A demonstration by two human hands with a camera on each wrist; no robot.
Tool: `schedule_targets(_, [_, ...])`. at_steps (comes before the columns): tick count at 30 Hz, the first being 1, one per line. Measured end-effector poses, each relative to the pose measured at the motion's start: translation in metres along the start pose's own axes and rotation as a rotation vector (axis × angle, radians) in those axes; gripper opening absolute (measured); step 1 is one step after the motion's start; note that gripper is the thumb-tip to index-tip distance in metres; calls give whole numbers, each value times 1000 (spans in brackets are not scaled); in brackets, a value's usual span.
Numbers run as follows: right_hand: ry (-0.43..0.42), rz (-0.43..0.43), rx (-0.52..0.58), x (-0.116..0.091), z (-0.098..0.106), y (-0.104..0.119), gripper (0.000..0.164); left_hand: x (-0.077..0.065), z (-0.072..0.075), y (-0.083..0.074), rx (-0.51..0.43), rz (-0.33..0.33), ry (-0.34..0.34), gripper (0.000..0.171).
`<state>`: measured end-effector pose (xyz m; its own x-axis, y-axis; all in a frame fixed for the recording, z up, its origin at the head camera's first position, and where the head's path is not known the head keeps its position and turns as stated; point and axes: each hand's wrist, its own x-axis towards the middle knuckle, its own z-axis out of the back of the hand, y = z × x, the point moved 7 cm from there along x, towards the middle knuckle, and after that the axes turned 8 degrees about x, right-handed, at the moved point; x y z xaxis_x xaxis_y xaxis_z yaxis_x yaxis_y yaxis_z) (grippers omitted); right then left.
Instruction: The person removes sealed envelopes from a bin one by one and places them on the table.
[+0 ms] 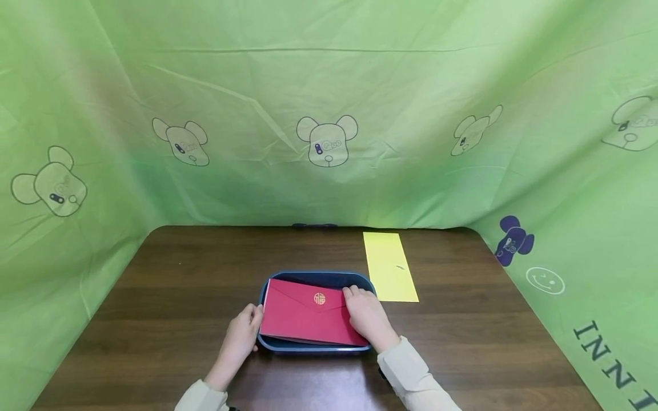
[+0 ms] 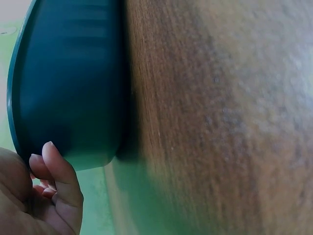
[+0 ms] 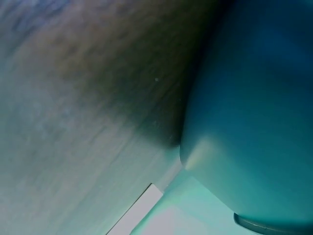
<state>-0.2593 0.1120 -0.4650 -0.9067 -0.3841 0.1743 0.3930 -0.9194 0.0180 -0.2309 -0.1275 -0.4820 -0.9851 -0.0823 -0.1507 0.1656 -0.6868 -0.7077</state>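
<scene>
Left hand pinches tub rim, likely to steady it. Right hand covers envelope end, maybe guiding it; can't tell if pinching.

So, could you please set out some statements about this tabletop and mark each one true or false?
1. The red envelope bears a gold emblem. True.
2. The yellow sheet lies inside the blue basin. False: the yellow sheet is on the wooden table, outside the blue basin.
3. The right hand is at the red envelope's right end. True.
4. The left hand is over the yellow sheet. False: the left hand is at the blue basin's left end.
</scene>
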Motion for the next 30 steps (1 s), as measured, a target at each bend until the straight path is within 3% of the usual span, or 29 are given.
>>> schedule_targets(9, [-21,-13,18,1,0,1,36,-2,2,1,8,5,-10,31])
schedule_targets(17, [-49,-21,27,2,6,2,38,-2,4,0,3,-1,-6,31])
schedule_targets(23, [-4,-104,134,4,7,-3,45,-1,4,-1,9,-2,-4,31])
schedule_targets(30, [30,-183,274,6,6,-10,34,-1,1,-2,21,-24,0,31])
